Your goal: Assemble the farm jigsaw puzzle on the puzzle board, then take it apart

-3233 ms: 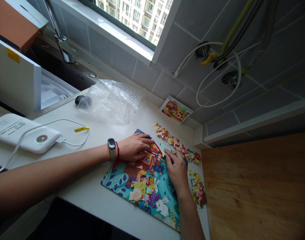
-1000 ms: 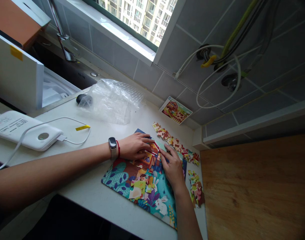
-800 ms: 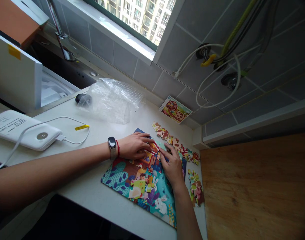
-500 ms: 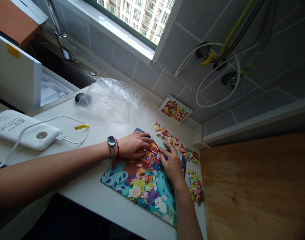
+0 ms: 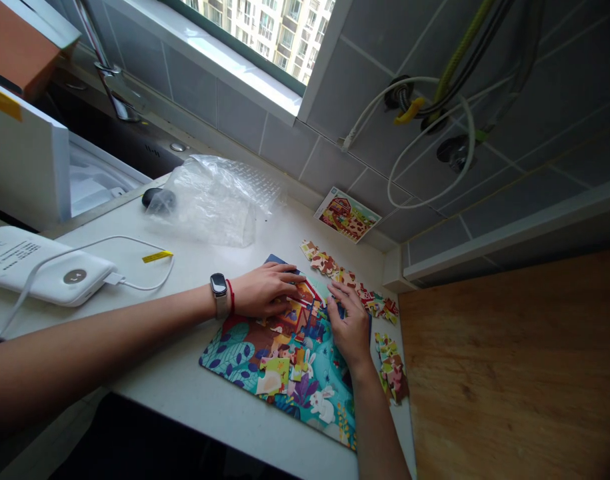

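My left hand lies flat on a colourful puzzle board, its fingers stretched over joined puzzle pieces that show a red-roofed barn. Close to the barn's right side, my right hand rests on the board with fingers extended and thumb apart; nothing shows gripped in it. A small part of the surface is hidden under its fingertips. Lower on the board sit more pieces, among them a green-and-cream puzzle piece. Rabbits and leaves are printed on the board.
Loose puzzle pieces line the board's far edge, with another cluster at its right. A picture card leans on the wall. Plastic wrap, a white power bank with cable, and a wooden panel surround the workspace.
My right hand has drawn slightly right, away from the barn pieces, uncovering more of them. My left hand stays flat in place. The camera view has shifted a little.
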The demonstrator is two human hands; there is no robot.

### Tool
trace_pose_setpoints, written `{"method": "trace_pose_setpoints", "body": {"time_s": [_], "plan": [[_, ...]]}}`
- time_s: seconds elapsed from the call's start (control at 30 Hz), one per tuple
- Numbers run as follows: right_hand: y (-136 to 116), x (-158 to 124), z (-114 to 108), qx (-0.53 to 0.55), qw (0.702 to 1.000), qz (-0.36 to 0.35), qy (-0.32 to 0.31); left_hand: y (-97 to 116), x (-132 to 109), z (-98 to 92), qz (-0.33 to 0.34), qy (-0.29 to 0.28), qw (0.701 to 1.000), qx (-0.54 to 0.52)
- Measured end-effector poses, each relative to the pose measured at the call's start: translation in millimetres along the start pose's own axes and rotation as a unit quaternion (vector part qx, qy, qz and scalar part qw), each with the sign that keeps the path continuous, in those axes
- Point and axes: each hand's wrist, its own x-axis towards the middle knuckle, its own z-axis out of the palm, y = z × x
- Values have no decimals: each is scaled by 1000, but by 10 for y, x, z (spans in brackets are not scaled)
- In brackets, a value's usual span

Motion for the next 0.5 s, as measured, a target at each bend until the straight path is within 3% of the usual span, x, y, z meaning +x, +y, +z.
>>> {"method": "trace_pose_setpoints", "body": {"time_s": [0.2, 0.5], "plan": [[-99, -28, -51, 59, 998, 7, 2, 1, 12, -20, -16, -15, 1000, -12], [-170, -76, -102, 89, 995, 28, -28, 57, 56, -151, -115, 102, 987, -53]]}}
